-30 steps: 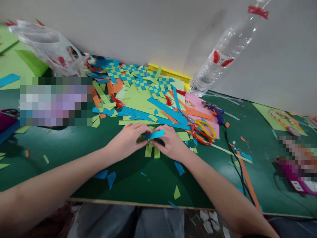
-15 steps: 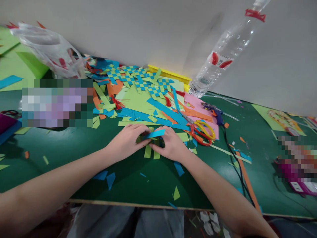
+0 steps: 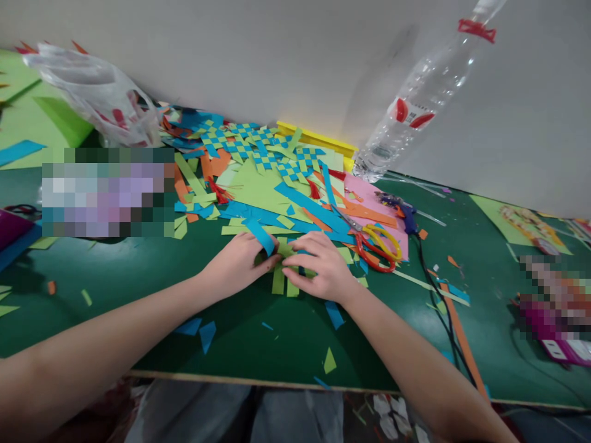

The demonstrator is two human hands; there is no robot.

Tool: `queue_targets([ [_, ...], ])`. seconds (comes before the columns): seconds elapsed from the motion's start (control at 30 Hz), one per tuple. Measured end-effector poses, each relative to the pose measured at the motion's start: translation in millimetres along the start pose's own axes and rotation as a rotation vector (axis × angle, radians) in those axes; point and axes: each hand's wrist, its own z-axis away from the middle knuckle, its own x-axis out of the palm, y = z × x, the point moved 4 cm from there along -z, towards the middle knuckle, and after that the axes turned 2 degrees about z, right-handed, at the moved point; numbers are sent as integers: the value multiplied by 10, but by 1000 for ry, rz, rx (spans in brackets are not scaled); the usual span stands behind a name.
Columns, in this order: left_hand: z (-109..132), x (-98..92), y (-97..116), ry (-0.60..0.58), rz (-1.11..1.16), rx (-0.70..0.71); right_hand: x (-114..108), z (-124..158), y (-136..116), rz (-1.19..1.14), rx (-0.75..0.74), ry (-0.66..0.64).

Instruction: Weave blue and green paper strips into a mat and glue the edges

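Between thumb and fingers, my left hand (image 3: 237, 261) pinches one end of a blue paper strip (image 3: 261, 237); the strip bends up and back over the knuckles. My right hand (image 3: 325, 266) has its fingers apart, their tips at the light green paper strips (image 3: 278, 280) that lie side by side on the table between both hands. A bit of blue shows under the right fingers, mostly hidden. Whether the right fingertips press on the green strips cannot be made out. Scissors with red and yellow handles (image 3: 376, 246) lie to the right of my right hand.
Behind my hands are blue-green woven paper pieces (image 3: 237, 147), loose strips and red tassels (image 3: 219, 192). A plastic bottle (image 3: 415, 111) leans on the wall. A glue gun (image 3: 399, 208) with a black cord lies right; a plastic bag (image 3: 106, 101) stands left. Paper scraps dot the green table (image 3: 258, 351).
The blue strip has gone from lying across between both hands to curling back over my left hand. My right hand's fingers have let go of it and spread a little.
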Motion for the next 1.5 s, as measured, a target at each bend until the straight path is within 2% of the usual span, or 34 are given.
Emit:
queue_targets([
  [0.27,-1,-38,13,26,107,-43,44,37,33,-16,66,26],
  [0.5,62,-76,43,116,-20,-1,85,38,70,-63,109,-39],
  [0.77,84,-66,207,34,-43,182,70,66,164,-177,187,-41],
  [0.9,80,-63,213,33,-39,207,80,65,191,-284,204,-65],
  [1.2,72,-17,181,-24,-121,276,102,97,202,-341,257,-77],
  [1.33,68,-14,196,-49,-114,279,118,111,207,-390,300,-24],
  [1.5,80,-113,283,29,-10,315,90,105,220,-383,264,85],
])
